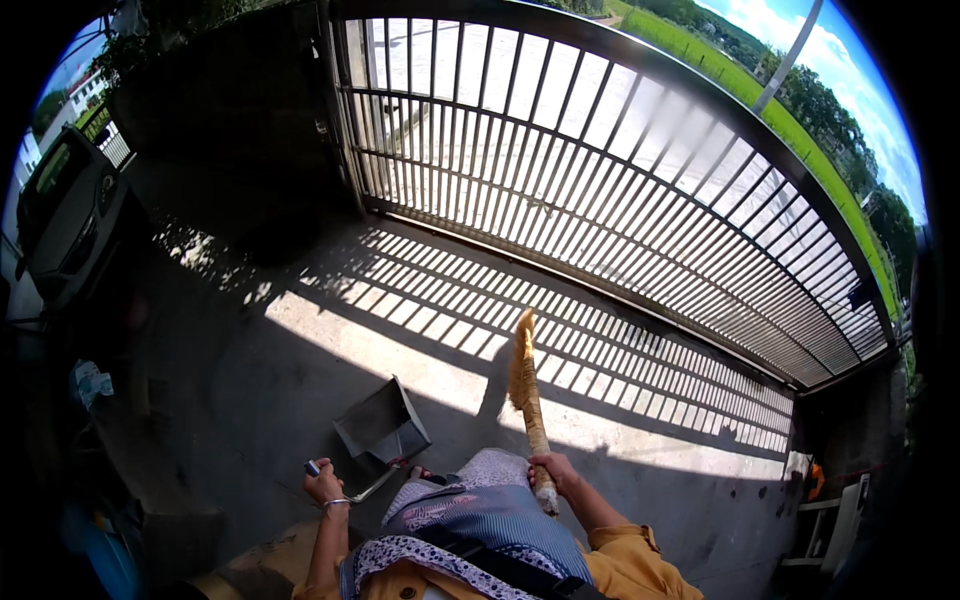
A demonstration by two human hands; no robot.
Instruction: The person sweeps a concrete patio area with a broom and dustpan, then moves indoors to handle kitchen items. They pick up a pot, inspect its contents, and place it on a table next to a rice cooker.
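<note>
My left hand is closed round the end of a long handle, which runs to a grey metal dustpan standing low in front of my feet. A short dark-blue tip sticks out past my fingers. On the other side, my right hand grips a straw broom near the pale end of its handle. The broom points away from me, its yellow-brown bristles spread toward the left at the far end. Dustpan and broom are apart. A patterned apron covers my front between both arms.
A barred metal gate crosses ahead, throwing striped shadows on the concrete floor. A dark car is parked at far left. Dim items, including something blue, line the left. A pale wooden frame stands at the right.
</note>
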